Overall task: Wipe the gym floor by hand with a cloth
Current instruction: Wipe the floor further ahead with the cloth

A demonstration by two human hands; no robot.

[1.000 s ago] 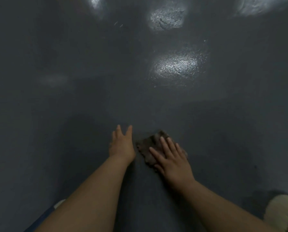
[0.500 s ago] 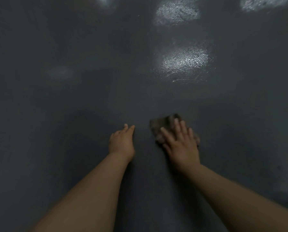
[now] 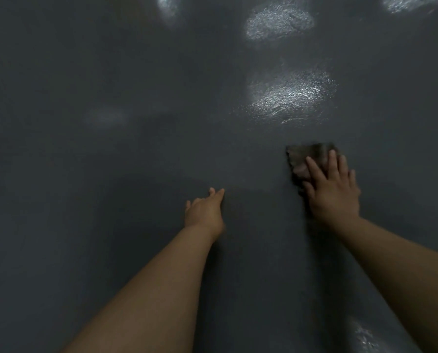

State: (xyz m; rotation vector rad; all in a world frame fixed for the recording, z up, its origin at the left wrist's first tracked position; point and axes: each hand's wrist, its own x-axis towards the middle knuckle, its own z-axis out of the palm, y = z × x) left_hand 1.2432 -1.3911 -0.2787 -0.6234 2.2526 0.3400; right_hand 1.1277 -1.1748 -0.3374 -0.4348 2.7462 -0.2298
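**Cloth pinned flat, right of centre**

We've got the right hand (image 3: 334, 193) spread flat, fingers straight, pressing on the cloth (image 3: 307, 159) right of centre in the frame. Our left hand (image 3: 204, 212) sits at lower centre, fingers extended on the bare floor (image 3: 111, 200), holding nothing, well apart from the cloth. The cloth looks dark, soft and limp, light enough to bunch, so we judge a broad palm over its middle suits it better than a pinch at an edge. Glossy patches (image 3: 293, 96) shine in the upper right; the floor there may be slick.
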